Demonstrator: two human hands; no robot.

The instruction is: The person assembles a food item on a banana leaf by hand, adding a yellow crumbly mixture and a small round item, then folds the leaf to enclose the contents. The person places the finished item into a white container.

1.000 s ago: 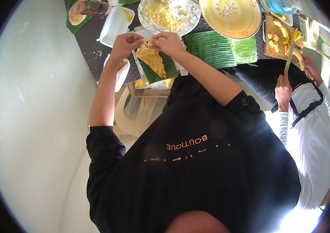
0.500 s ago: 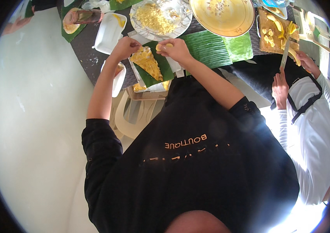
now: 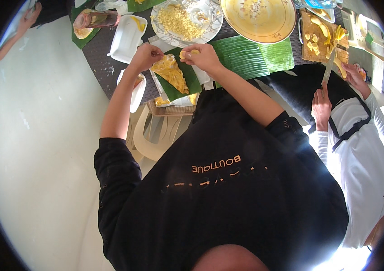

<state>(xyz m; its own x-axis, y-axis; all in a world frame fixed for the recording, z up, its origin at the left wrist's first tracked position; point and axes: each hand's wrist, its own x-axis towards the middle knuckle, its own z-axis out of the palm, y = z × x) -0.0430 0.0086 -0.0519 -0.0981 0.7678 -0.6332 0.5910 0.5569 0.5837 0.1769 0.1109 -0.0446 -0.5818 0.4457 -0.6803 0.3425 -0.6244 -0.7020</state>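
Note:
My left hand is pinched at the upper left corner of a triangular, lumpy yellow piece of food. Whatever lies between those fingertips is too small to make out. That food rests on a strip of green banana leaf at the table's near edge. Just to the right, my right hand is closed on round pale-yellow banana slices, held a little above the leaf and apart from the food.
Beyond my hands are a patterned plate of yellow crumbs and a yellow plate. White foam trays stand left, more banana leaf right. A co-worker cuts banana with a knife at a wooden board.
My hands have barely moved. The co-worker's knife and hands have shifted slightly left. At the far upper left, another person's hand has come further into view.

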